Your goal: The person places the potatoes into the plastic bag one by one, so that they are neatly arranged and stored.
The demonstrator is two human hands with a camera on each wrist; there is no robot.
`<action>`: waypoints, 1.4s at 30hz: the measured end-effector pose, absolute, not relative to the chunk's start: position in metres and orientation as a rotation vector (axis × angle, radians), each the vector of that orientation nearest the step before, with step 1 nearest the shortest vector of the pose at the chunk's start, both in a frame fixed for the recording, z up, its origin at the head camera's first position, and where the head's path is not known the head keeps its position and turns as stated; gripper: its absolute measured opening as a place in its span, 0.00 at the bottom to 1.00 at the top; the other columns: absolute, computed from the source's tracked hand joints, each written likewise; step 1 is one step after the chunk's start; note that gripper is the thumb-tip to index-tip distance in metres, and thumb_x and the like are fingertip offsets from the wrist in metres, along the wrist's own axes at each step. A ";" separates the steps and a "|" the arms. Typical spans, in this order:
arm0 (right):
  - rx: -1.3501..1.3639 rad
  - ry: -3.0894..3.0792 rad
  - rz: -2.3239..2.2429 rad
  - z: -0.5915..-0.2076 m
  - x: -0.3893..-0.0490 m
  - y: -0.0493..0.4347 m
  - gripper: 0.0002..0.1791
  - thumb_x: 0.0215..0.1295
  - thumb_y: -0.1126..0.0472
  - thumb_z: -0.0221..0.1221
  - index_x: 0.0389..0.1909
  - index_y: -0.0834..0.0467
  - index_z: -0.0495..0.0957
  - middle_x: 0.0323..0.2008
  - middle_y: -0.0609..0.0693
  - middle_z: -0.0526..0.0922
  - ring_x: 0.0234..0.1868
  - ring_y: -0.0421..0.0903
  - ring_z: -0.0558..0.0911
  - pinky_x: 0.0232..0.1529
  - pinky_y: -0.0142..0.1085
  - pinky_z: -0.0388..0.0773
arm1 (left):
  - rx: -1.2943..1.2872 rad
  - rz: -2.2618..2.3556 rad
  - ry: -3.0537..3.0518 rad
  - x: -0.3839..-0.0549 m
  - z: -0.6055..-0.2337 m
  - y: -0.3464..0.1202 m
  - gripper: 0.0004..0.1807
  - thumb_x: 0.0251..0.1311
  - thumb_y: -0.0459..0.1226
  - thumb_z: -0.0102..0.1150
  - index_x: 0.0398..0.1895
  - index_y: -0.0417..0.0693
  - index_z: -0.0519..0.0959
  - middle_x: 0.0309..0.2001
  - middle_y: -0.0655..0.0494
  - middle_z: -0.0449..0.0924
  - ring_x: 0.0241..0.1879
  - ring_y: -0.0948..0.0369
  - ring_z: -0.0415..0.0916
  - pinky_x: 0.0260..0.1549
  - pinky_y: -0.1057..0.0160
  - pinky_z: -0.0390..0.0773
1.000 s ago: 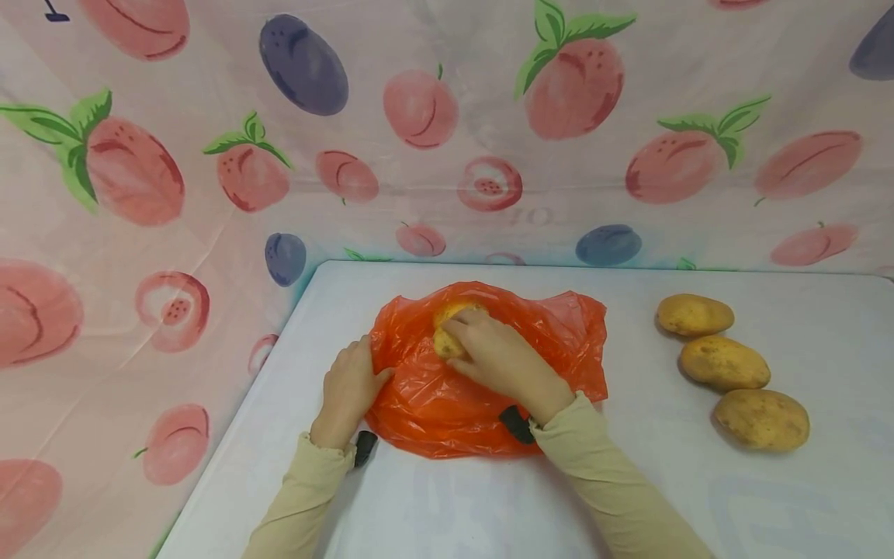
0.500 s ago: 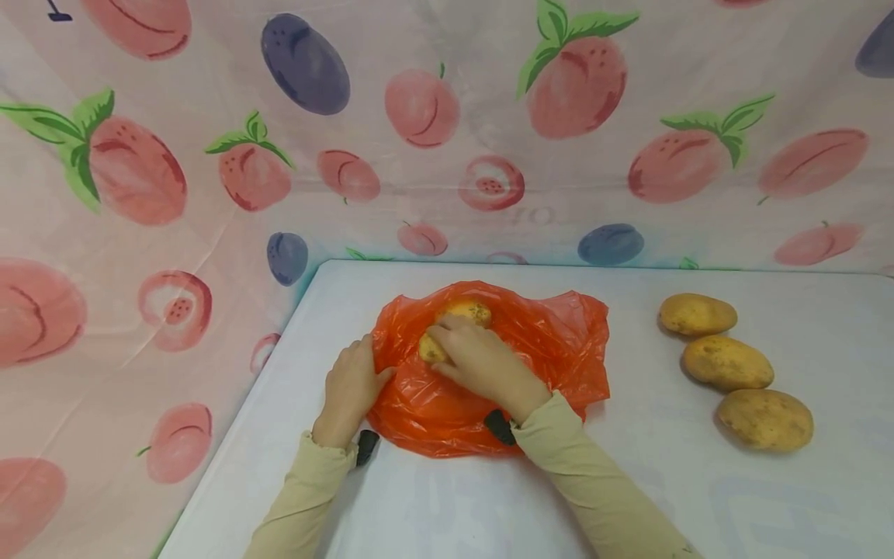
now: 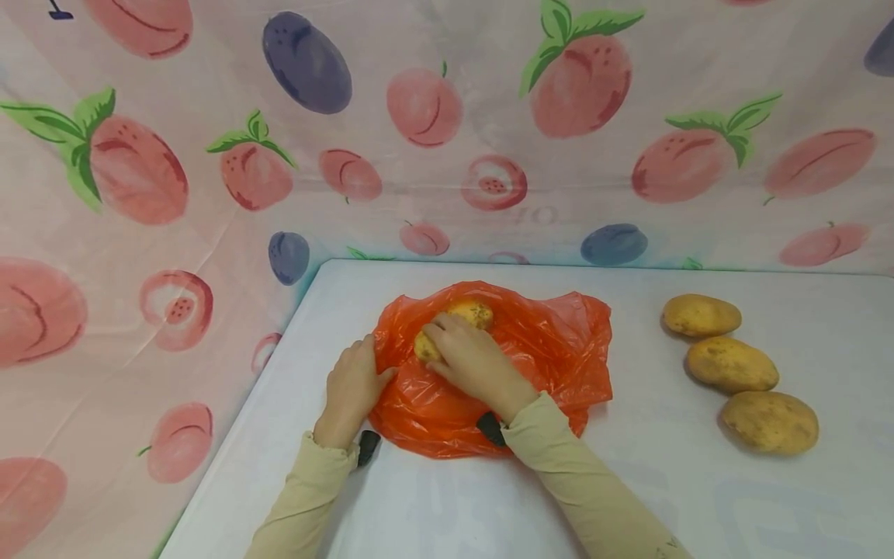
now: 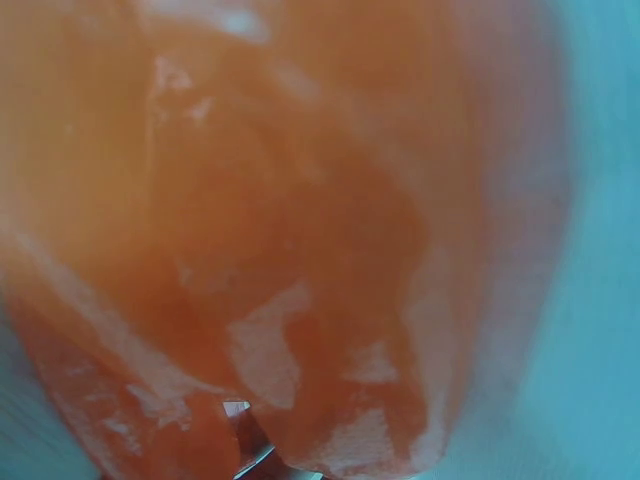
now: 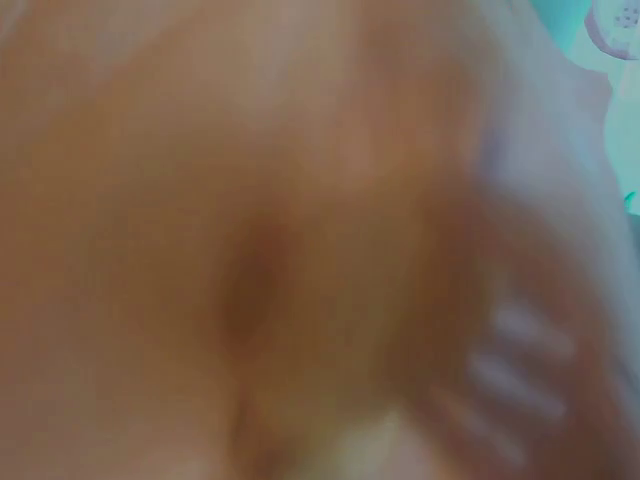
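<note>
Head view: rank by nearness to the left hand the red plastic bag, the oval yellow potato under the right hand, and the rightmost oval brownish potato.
1. Red plastic bag: touching the left hand.
2. Oval yellow potato: within the bag's outline, under the right hand.
3. Rightmost oval brownish potato: far right, outside the bag.

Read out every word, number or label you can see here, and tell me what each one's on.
No text reads clearly.
Fruit-print cloth: faint letters or digits, too blurred to read; dark mark at top left, cut off.
Table: pale marks, too faint.
Right sleeve: tiny mark, unreadable.
Red bag, potatoes: none visible.
</note>
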State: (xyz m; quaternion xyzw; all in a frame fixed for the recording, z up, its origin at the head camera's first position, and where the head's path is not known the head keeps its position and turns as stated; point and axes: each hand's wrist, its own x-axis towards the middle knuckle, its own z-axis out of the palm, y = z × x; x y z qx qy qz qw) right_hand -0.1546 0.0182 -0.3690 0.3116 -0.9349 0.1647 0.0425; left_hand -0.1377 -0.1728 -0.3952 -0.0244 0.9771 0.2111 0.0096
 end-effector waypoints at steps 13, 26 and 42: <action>0.902 -2.824 0.449 -0.375 -0.158 0.006 0.27 0.60 0.52 0.70 0.57 0.58 0.77 0.51 0.53 0.78 0.52 0.50 0.76 0.59 0.40 0.76 | -0.044 0.656 3.083 -0.137 -0.395 -0.172 0.28 0.57 0.40 0.71 0.56 0.35 0.72 0.41 0.42 0.79 0.39 0.49 0.75 0.41 0.49 0.84; 0.890 -2.870 0.402 -0.378 -0.158 0.001 0.30 0.61 0.52 0.69 0.62 0.58 0.74 0.55 0.53 0.76 0.56 0.50 0.72 0.64 0.42 0.72 | -0.049 0.635 3.085 -0.138 -0.395 -0.171 0.28 0.57 0.39 0.71 0.57 0.35 0.72 0.41 0.43 0.79 0.38 0.49 0.75 0.41 0.49 0.84; 0.904 -2.882 0.379 -0.381 -0.157 0.000 0.34 0.59 0.49 0.70 0.63 0.57 0.73 0.56 0.52 0.75 0.57 0.50 0.71 0.65 0.42 0.71 | -0.051 0.653 3.075 -0.137 -0.396 -0.173 0.29 0.58 0.39 0.71 0.57 0.35 0.71 0.42 0.42 0.79 0.40 0.49 0.75 0.42 0.48 0.83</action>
